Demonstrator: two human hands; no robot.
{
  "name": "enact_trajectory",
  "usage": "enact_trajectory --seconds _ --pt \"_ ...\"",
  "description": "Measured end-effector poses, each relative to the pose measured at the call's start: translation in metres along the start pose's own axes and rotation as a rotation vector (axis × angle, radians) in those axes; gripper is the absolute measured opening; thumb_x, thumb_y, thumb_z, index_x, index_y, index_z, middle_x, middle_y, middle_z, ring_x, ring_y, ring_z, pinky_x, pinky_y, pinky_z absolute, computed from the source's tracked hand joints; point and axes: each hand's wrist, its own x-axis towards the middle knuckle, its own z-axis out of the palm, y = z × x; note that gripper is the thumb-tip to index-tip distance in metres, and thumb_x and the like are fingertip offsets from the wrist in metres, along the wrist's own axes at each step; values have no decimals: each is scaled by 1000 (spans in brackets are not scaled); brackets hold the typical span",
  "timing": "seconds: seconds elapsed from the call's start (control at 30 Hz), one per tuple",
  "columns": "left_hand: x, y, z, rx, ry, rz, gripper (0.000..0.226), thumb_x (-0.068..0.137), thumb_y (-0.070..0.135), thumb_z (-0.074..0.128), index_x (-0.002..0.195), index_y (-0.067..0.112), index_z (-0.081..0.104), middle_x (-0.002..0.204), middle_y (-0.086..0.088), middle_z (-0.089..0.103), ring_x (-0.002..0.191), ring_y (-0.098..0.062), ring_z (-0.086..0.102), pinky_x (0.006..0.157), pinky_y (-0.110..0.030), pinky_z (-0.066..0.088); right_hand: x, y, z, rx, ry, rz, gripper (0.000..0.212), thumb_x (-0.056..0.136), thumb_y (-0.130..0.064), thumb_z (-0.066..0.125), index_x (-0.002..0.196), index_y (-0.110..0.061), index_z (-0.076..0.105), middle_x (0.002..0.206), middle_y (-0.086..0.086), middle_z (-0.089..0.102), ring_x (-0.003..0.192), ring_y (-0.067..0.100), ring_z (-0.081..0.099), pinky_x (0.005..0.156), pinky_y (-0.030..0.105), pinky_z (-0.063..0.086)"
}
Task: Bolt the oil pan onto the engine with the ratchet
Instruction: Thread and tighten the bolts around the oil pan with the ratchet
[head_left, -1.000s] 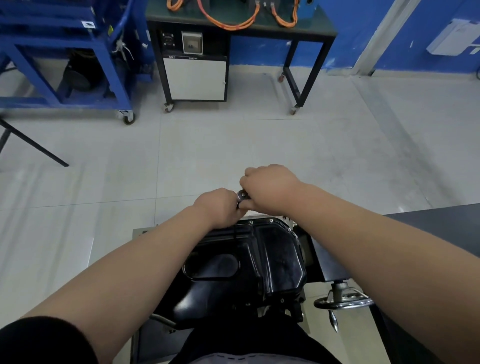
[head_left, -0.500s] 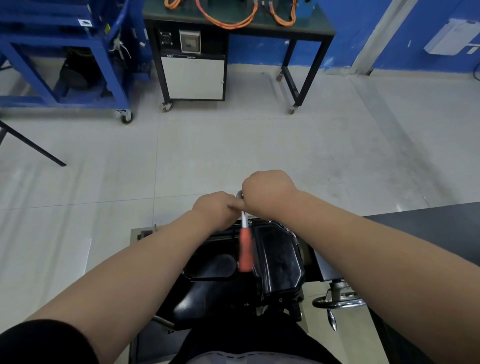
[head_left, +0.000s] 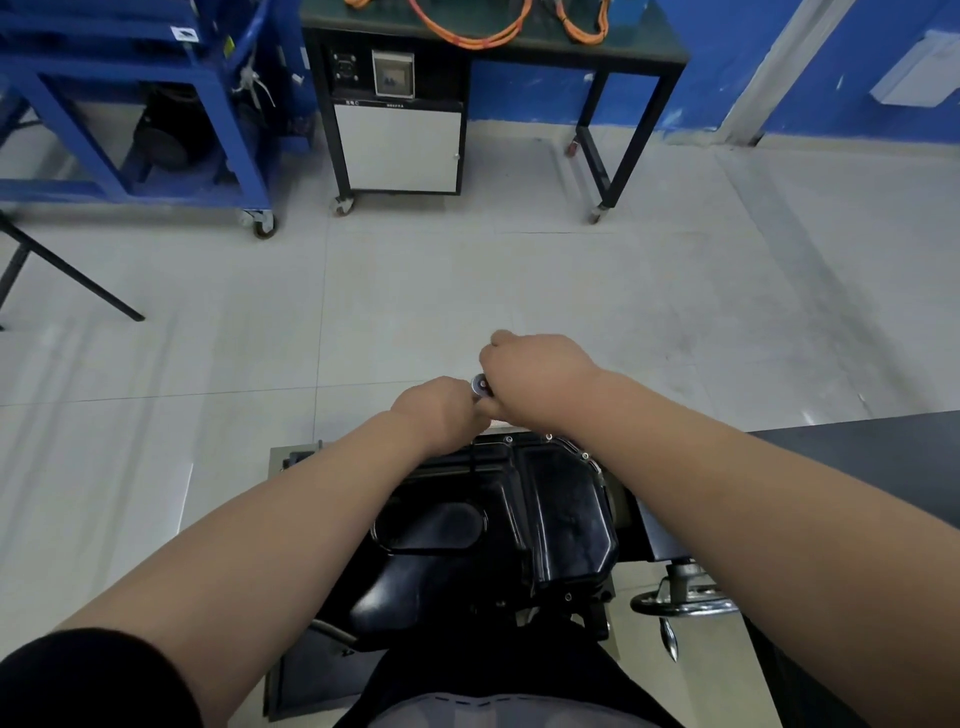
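The black oil pan (head_left: 519, 514) lies on the engine directly below me, with small bolts showing along its far right rim. Both hands meet at the pan's far edge. The ratchet's silver round head (head_left: 480, 385) shows between them. My left hand (head_left: 441, 410) is curled against the head from the left. My right hand (head_left: 535, 379) is closed in a fist just right of the head, and it covers the handle. The bolt under the ratchet is hidden.
A chrome handwheel (head_left: 685, 603) sticks out of the engine stand at lower right, beside a dark table (head_left: 883, 467). Across the grey floor stand a black wheeled workbench (head_left: 493, 104), a blue cart (head_left: 130, 104) and a black stand leg (head_left: 67, 275).
Half a second ago the ratchet's orange handle pointed back toward me over the pan. It has swung away and is covered by my right hand. Both hands stay at the far rim.
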Motion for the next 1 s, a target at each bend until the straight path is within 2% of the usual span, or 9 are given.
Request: enact_trajectory --seconds 0.1,0.27,0.33,0.47,0.57,0.67,0.83,0.93,1.0 --pt "1 -1 1 36 26 25 23 86 30 38 65 21 39 86 -7 64 68 -23 47 59 -28 35 -2 12 -4 -34 21 -144 32 90 -42 46 104 -15 57 103 3 52 82 24 54 61 30 34" --pt "3 1 2 -38 65 -70 24 87 31 38 84 22 60 96 -1 65 79 -24 52 67 -25 37 -2 -7 3 0 -60 123 46 92 -55 33 86 -20 61 74 1 40 69 25 48 47 25 21" --pt "2 0 1 -15 34 -23 24 88 26 36 72 19 53 90 -5 64 76 -25 52 65 -27 37 -1 -3 2 25 -28 41 36 93 -45 39 96 -15 59 83 2 39 74 25 52 49 27 24" --pt "1 -2 -4 44 -20 53 26 85 31 39 61 23 39 71 0 51 70 -23 49 59 -28 36 -3 10 -4 -30 36 -209 30 90 -39 48 108 -16 57 105 3 51 92 24 55 71 33 35" --pt "1 -3 -7 5 7 -9 24 83 31 36 62 21 44 69 3 51 69 -22 50 59 -26 35 -4 -3 0 -74 36 -42 41 92 -52 37 94 -20 62 91 3 57 77 25 55 65 31 30" --pt "1 -4 -4 -11 8 0 22 86 26 37 72 16 51 87 -5 62 77 -24 52 66 -26 38 -2 -12 1 3 -68 132 41 92 -53 38 90 -20 62 81 1 49 75 25 53 56 28 28" --pt "-1 -6 2 35 -4 89 24 85 28 39 63 21 39 72 -1 57 77 -26 56 60 -28 36 0 0 -4 -80 39 -180 28 93 -36 45 109 -16 57 106 3 53 95 24 55 70 33 34" --pt "0 -5 0 10 7 44 23 87 30 36 68 20 44 87 -4 62 78 -25 51 65 -26 37 -2 -6 -3 -76 -24 -23 40 92 -52 37 88 -21 62 83 1 55 74 24 56 56 28 29" --pt "2 -5 -2 -15 11 11 23 86 27 38 65 20 44 83 1 56 77 -22 47 63 -22 35 -2 -12 0 -16 -66 141 48 91 -61 32 74 -23 56 67 -1 43 62 22 46 49 25 22"
